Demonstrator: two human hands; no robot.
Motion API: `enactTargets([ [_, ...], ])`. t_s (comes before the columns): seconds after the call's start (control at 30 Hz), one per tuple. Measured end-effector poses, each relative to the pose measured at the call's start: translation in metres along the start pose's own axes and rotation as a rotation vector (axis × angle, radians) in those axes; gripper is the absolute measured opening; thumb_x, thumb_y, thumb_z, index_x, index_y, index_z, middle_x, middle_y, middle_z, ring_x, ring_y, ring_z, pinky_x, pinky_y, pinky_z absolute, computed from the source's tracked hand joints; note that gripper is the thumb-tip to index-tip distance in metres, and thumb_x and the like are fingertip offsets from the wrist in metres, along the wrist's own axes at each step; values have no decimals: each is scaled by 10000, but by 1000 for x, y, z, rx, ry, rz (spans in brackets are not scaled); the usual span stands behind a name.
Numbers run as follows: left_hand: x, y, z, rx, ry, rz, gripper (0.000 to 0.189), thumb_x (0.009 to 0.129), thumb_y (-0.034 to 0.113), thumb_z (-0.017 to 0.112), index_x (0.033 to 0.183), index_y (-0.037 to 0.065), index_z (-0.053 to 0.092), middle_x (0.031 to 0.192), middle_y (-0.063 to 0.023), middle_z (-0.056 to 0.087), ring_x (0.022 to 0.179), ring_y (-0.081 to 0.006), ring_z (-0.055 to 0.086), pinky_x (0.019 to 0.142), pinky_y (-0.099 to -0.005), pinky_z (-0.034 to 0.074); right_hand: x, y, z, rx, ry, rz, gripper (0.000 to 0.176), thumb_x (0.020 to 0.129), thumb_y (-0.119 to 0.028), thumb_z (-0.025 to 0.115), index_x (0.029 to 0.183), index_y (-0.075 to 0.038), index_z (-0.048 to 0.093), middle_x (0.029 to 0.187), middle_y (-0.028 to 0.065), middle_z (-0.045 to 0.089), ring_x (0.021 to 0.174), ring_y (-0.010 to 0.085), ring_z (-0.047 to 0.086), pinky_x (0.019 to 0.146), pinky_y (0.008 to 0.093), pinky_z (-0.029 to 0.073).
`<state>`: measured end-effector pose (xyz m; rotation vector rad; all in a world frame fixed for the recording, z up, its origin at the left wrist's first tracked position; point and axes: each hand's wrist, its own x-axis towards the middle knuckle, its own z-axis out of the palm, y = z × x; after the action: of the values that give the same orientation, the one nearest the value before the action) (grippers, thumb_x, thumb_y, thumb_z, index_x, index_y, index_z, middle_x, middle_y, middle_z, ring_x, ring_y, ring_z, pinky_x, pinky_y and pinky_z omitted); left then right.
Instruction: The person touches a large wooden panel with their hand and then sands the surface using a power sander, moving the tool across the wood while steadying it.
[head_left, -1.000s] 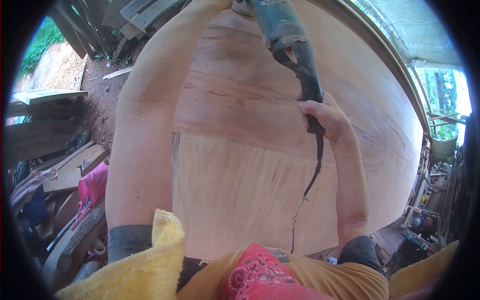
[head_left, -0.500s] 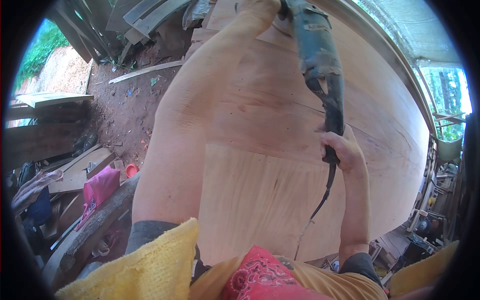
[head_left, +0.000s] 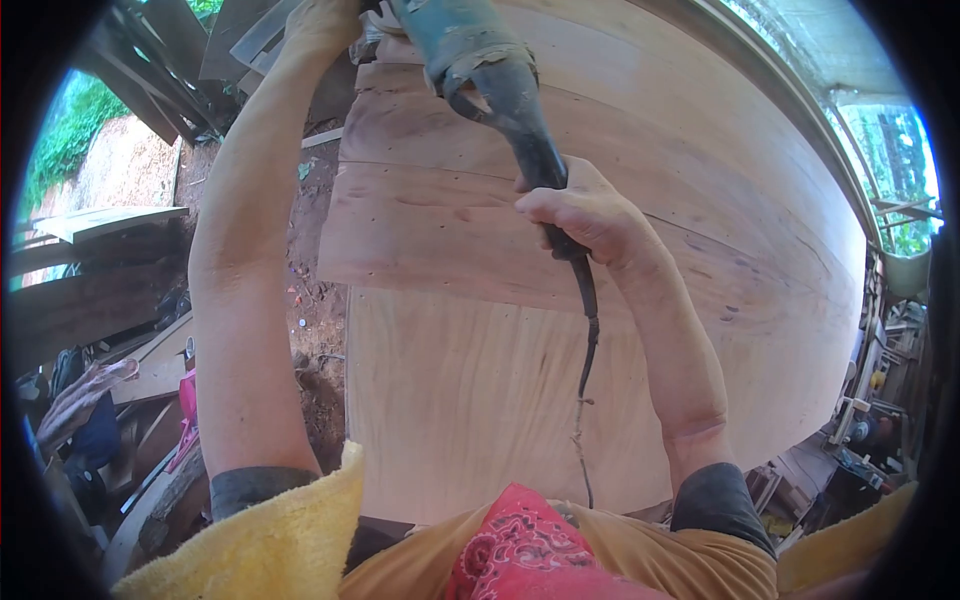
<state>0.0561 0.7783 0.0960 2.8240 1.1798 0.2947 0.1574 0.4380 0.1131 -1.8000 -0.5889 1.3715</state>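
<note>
A blue-green power tool (head_left: 455, 40) with a black rear handle lies over the upper left part of a large curved wooden surface (head_left: 600, 260). My right hand (head_left: 585, 208) is wrapped round its black handle. Near the top edge, my left hand (head_left: 322, 25) reaches to the tool's front end; its fingers are mostly cut off by the frame or hidden, so its grip cannot be made out. A black cord (head_left: 588, 370) hangs from the handle down toward my body. The tool's working end is out of view.
Planks and boards (head_left: 90, 300) are piled at the left, beside a log (head_left: 165, 510) and a pink cloth (head_left: 188, 410). Reddish dirt ground (head_left: 320, 370) shows left of the wooden surface. Assorted clutter (head_left: 880, 400) lines the right side.
The power tool and both hands have moved left across the wooden surface. The tool now slants more, with its front end toward the upper left. My right hand is also higher in view.
</note>
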Motion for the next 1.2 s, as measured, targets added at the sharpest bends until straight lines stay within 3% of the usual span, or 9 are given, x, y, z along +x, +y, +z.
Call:
enactTargets([
  [0.23,18,57,22,46,23,125,274,849,106,692,1105,177,764,1076,-141,760,1049,-315,727,868,-440,574,-51,36,-23,140,72,1,359,808,-182,736,1080,12,604,751,31,559,551,140,577,509,293,473],
  [0.3,24,93,26,117,232,397,200,853,114,683,1023,171,771,1040,-138,766,1043,-311,731,868,-448,573,-72,50,-35,193,147,16,357,812,-171,734,1086,18,606,754,37,567,553,138,584,507,291,476],
  [0.5,60,187,93,-104,85,371,199,848,101,672,966,196,801,1041,-149,770,1063,-307,731,887,-438,574,-116,84,-61,267,331,45,373,813,-175,750,1110,1,606,813,38,566,588,130,552,546,301,512],
  [0.7,48,142,58,-140,119,337,243,844,83,676,1016,199,803,1093,-142,766,1076,-308,729,906,-428,570,-87,70,-70,186,230,99,367,803,-190,759,1084,-6,609,778,29,566,598,141,576,531,308,498],
  [0.77,30,116,8,122,70,237,261,840,82,688,1043,201,799,1124,-148,756,1081,-316,724,913,-435,568,-65,54,-53,163,152,36,352,806,-182,744,1077,3,616,771,31,574,574,139,581,499,303,492],
  [0.9,17,46,-11,-239,-274,-201,352,801,76,716,1126,189,789,1139,-165,747,1080,-328,719,906,-456,578,-24,22,-22,103,27,-18,362,798,-203,746,1066,-2,610,771,27,566,567,130,569,505,296,490],
  [0.97,-12,39,-34,163,-81,67,392,778,79,730,1154,174,781,1133,-167,748,1091,-337,713,902,-449,583,-10,14,-13,52,-13,-8,363,794,-206,748,1065,-10,606,769,22,558,568,128,559,517,292,487],
  [1.07,-13,50,-51,104,-186,-82,377,768,93,739,1135,168,786,1116,-172,750,1098,-340,710,895,-452,581,-1,11,-11,37,-28,-33,371,790,-209,747,1072,-16,600,765,21,547,569,127,546,527,291,482],
  [1.2,55,40,32,84,-68,29,284,814,101,716,1082,157,793,1102,-177,753,1089,-352,711,888,-453,574,-16,21,-35,76,39,-15,374,800,-196,736,1090,-9,592,763,21,551,566,126,554,521,287,484],
])
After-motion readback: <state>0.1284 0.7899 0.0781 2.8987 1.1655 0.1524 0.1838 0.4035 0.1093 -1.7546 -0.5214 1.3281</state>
